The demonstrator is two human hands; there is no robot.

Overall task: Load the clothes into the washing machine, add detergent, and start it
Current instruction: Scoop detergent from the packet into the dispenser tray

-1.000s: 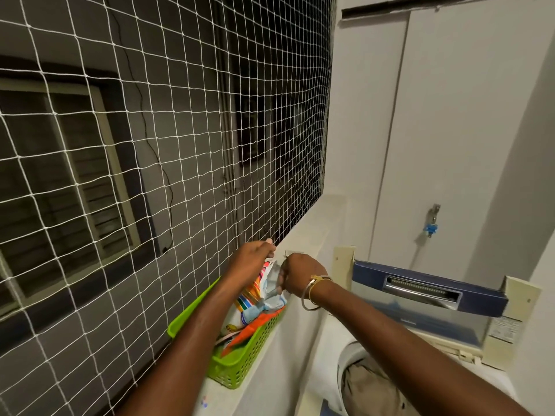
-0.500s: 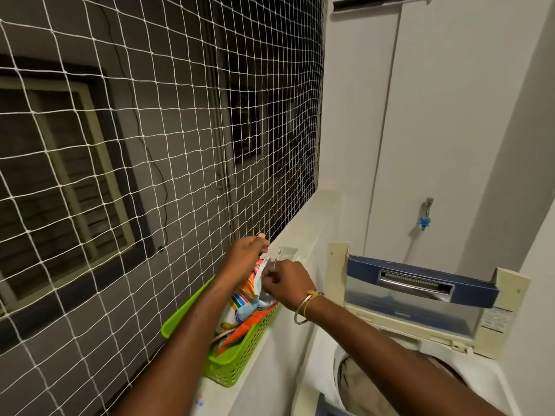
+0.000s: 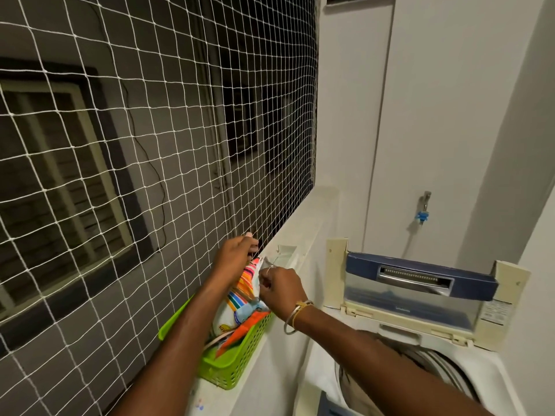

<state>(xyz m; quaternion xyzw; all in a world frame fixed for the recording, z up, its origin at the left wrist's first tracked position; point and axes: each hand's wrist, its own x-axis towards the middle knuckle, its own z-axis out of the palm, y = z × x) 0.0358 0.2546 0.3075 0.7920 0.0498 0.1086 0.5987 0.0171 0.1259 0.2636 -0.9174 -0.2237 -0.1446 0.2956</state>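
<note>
So, progress check: the clothes look to be loaded already. There's beige fabric sitting in the drum of the washing machine at the lower right of the frame, and its lid is propped up. The detergent part is what's going on now, and it isn't done yet.

The detergent packet, a stripy, colourful pouch, stands in a green basket at lower centre, well left of the drum. The left hand is curled round the top of the packet from behind, right up against the netting. The right hand, with a bangle on the wrist, pinches the top edge from the near side. It looks like the person is working the packet open, though what exactly sits between those fingertips is too small to tell. Nothing has been poured as far as can be seen, and starting the machine comes after that.

As for the room, the basket sits on a pale ledge that runs towards the centre of the frame. A white net fills the whole left half, with a dark wall and a window beyond it. On the right there's a plain white wall with a small tap above the machine.
</note>
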